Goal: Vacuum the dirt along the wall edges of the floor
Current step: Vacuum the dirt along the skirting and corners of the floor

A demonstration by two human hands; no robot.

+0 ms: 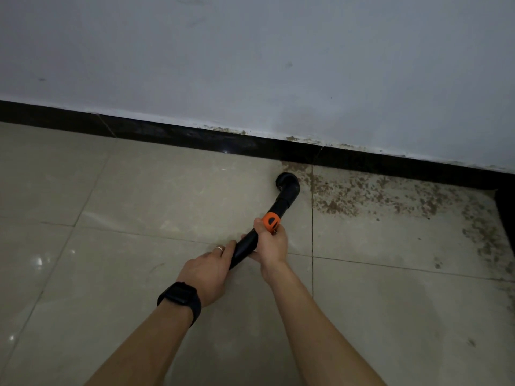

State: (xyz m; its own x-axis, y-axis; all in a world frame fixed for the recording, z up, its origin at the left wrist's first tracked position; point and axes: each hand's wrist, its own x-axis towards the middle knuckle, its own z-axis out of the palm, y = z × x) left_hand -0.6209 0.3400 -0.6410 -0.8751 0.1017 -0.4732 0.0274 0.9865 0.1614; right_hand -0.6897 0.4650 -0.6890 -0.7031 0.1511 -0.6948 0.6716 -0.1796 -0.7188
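A pale, scuffed wall (250, 51) fills twelve o'clock; a black baseboard (167, 133) slants beneath it above glossy beige floor tiles (125, 190), dimly lit.

no readable text anywhere tbh, vacuum tube (245, 243) shows no brand or lettering, orange collar (271, 222) has a dark mark too blurry to read, watch (178, 298) face is dark, wall (250, 65) and floor tiles (139, 190) unmarked

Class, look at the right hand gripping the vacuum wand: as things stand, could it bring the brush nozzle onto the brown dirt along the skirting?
Probably yes. The right hand holds the wand, its brush nozzle already sits at the dirt patch's left edge, and bare floor lies between; nothing blocks it.
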